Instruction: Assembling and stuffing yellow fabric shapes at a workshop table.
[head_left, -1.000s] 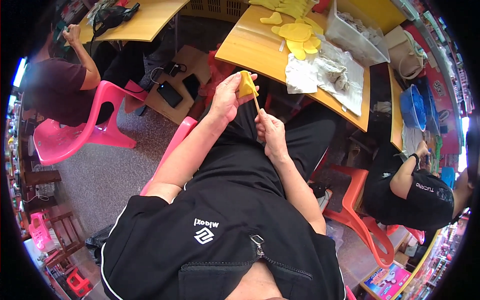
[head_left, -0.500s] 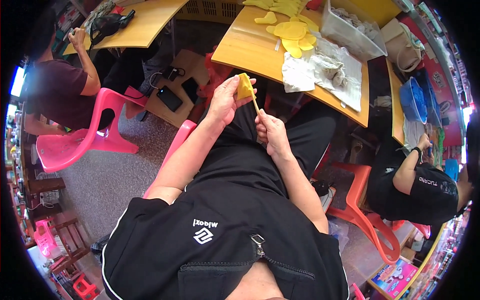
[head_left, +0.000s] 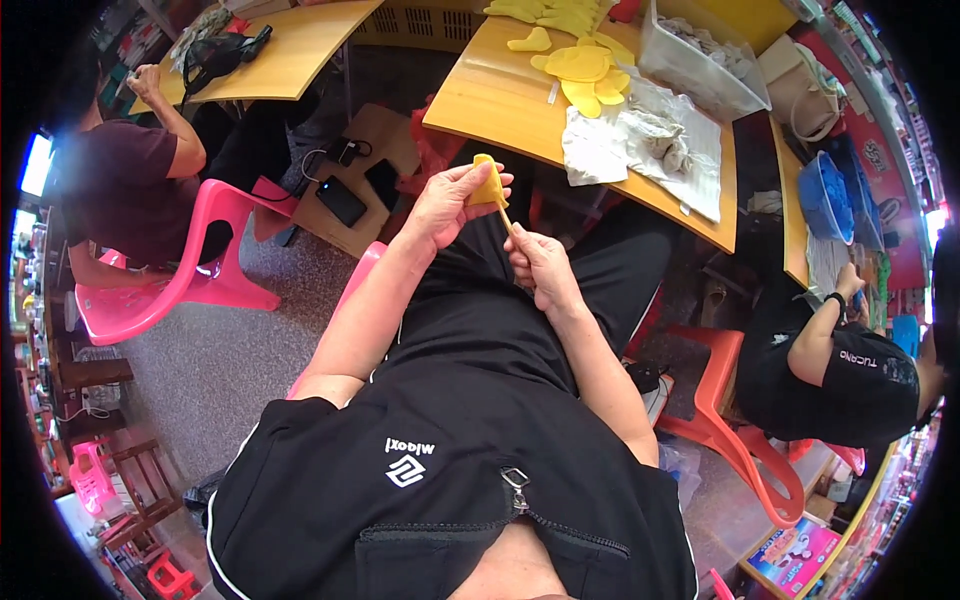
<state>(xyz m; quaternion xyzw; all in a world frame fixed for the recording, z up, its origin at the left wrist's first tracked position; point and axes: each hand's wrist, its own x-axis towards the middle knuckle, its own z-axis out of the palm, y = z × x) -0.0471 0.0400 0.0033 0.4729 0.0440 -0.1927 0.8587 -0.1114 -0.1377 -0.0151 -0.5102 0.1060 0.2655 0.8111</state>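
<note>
The left hand (head_left: 455, 205) holds a small yellow fabric piece (head_left: 489, 186) up over the lap, its grip pinched shut on the piece between thumb and fingers. The right hand (head_left: 535, 265) sits just below and to the right, its grip pressed together around the lower end of a thin wooden stick (head_left: 505, 217), whose upper end runs into the underside of the yellow piece. Compared with a second ago, both hands and the piece are in nearly the same pose and the same spot over the black trousers; the stick looks much as it did, perhaps a little deeper, though that is too small to tell for certain. So the work seems to be in a slow, steady stretch of poking the stick inside the piece rather than at a change of step. Ahead, the wooden table (head_left: 500, 105) carries a pile of flat yellow cut shapes (head_left: 580, 65), a white cloth (head_left: 640, 140) and a clear plastic bin (head_left: 700, 55), all well apart from the hands. Other people sit to the left on a pink chair (head_left: 170, 290) and to the right.
</note>
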